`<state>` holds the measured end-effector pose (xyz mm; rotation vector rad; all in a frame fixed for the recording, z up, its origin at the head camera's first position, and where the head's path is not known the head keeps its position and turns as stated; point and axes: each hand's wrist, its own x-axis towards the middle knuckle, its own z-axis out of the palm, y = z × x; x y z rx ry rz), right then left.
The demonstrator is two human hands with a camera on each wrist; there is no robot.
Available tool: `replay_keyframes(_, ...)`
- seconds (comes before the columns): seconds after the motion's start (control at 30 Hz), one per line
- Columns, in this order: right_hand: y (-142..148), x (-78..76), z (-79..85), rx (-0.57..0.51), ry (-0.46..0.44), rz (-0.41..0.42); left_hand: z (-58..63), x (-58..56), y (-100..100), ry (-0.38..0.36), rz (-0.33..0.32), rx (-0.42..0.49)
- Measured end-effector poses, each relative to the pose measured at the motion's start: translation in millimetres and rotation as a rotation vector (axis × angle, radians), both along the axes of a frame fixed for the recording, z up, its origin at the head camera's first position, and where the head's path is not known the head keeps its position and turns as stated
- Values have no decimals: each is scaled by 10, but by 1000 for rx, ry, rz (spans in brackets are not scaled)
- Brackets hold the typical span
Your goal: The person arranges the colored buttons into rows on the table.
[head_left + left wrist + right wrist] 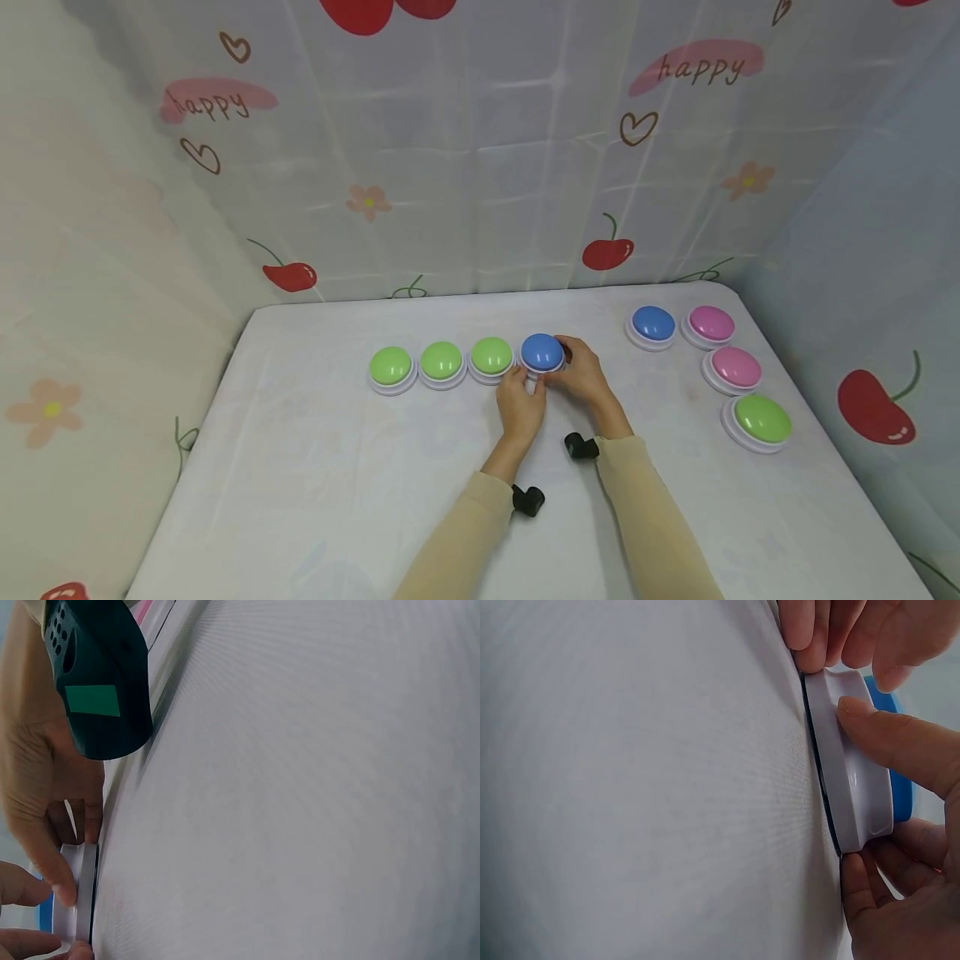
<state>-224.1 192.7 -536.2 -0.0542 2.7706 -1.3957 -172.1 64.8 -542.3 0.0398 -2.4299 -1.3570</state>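
Observation:
A blue dome push button with a white round base sits at the right end of a row on the white table. My right hand grips its base from the right, with the thumb on the near side and the other fingers round the far side, as the right wrist view shows. On the near left side, my left hand holds the base between thumb and fingers. Left of it in the row are three green buttons, the nearest green button right beside the blue one. The base lies flat on the cloth.
At the table's right side stand another blue button, two pink buttons, the far one and the near one, and a green button. A patterned curtain hangs behind the table.

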Motion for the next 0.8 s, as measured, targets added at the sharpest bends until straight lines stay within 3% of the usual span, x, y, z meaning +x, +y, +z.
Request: replay_keyframes(0.8,-6,28,19,17,-11,14,-11,-7,0,-27,-7,17)
